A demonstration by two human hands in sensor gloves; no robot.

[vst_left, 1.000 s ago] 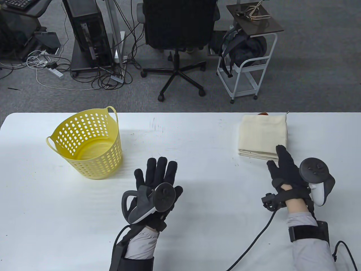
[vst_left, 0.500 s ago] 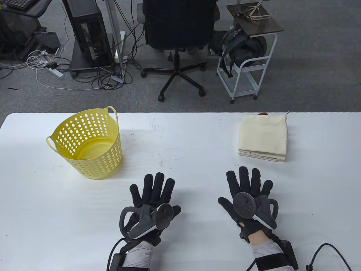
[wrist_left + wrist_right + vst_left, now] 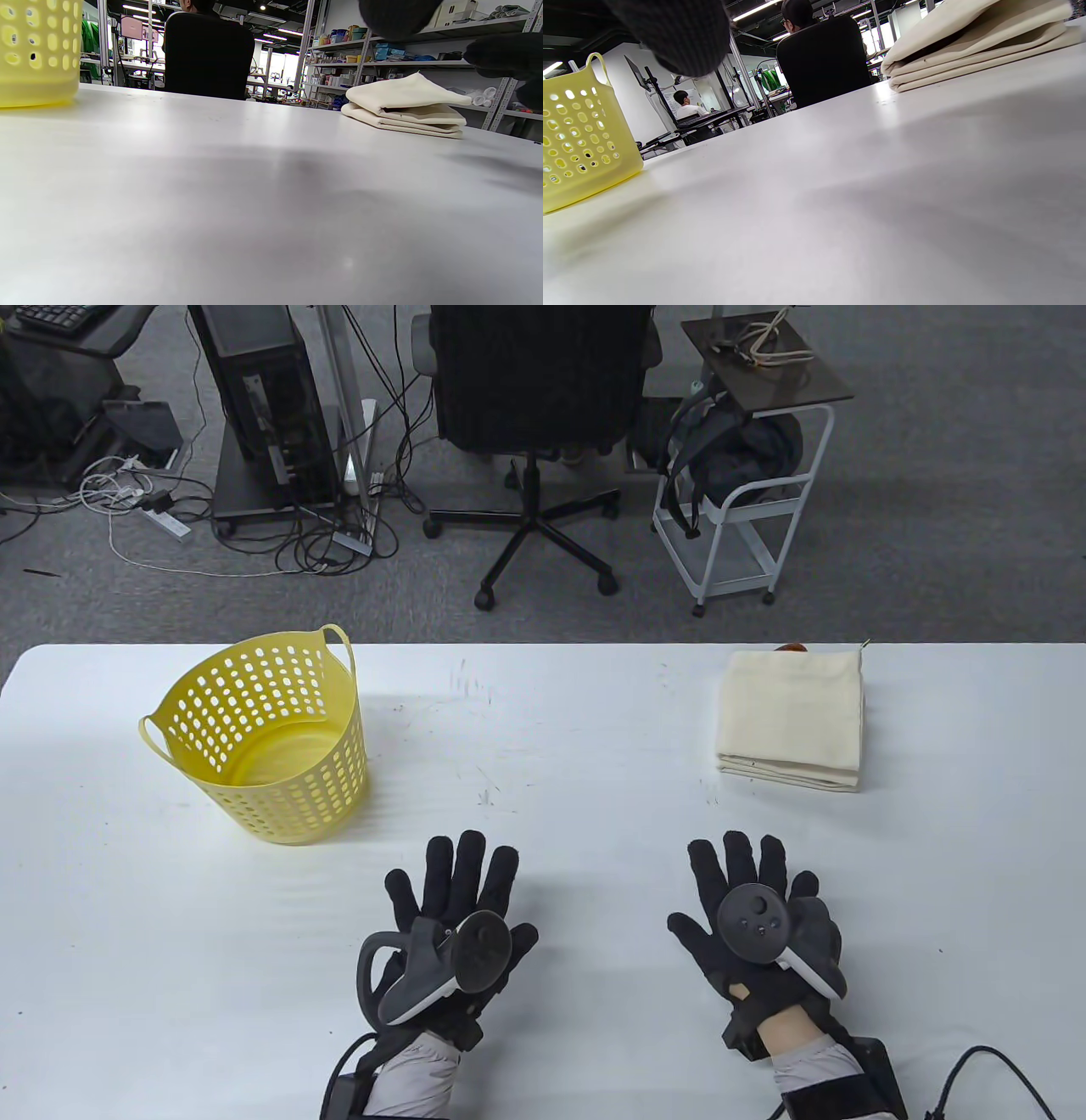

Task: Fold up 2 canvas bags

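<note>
Folded cream canvas bags (image 3: 793,718) lie in a stack at the table's far right; the stack also shows in the left wrist view (image 3: 405,106) and the right wrist view (image 3: 971,42). My left hand (image 3: 458,891) rests flat on the table near the front, fingers spread, holding nothing. My right hand (image 3: 747,891) rests flat beside it, fingers spread, empty, well in front of the stack.
A yellow perforated basket (image 3: 263,729) stands at the table's left, also in the left wrist view (image 3: 38,51) and the right wrist view (image 3: 581,144). Beyond the table's far edge stand an office chair (image 3: 534,407) and a white cart (image 3: 738,483).
My right hand left the folded stack's near corner and came back to the front, now flat on the table. My left hand drew slightly toward me.
</note>
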